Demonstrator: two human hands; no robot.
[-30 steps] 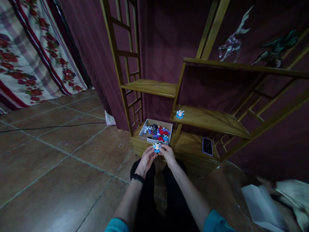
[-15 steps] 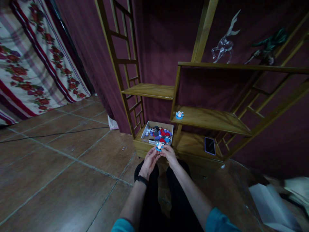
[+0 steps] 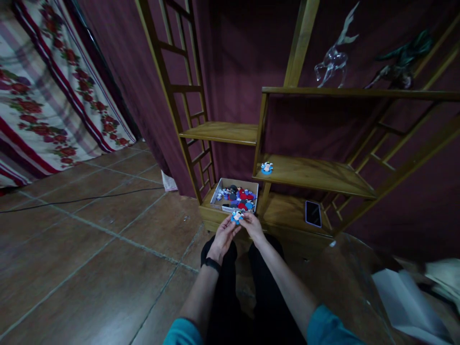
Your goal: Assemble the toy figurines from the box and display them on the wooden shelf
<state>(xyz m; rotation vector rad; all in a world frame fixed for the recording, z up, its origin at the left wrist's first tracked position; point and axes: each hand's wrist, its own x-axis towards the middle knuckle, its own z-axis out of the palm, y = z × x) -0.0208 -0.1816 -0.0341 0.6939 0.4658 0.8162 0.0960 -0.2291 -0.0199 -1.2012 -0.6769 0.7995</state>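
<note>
Barely moved, the held figurine (image 3: 237, 218) partly hides the box (image 3: 227, 209).

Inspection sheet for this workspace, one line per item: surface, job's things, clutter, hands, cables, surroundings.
Surface: wooden shelf unit, boards at several heights.
Job's things: blue-and-white figurine in the hands; similar figurine upright on a middle board; open box of mixed figurines on the lowest board.
Clutter: phone-like device on the lowest board; pale sheet-like item on the floor, lower right, blurred.
Hands: left hand and right hand both grip the blue-and-white figurine, in front of the box.
Cables: black cable across the tiled floor, left.
Surroundings: maroon curtain behind; floral cloth left; clear deer figure on an upper board.
</note>
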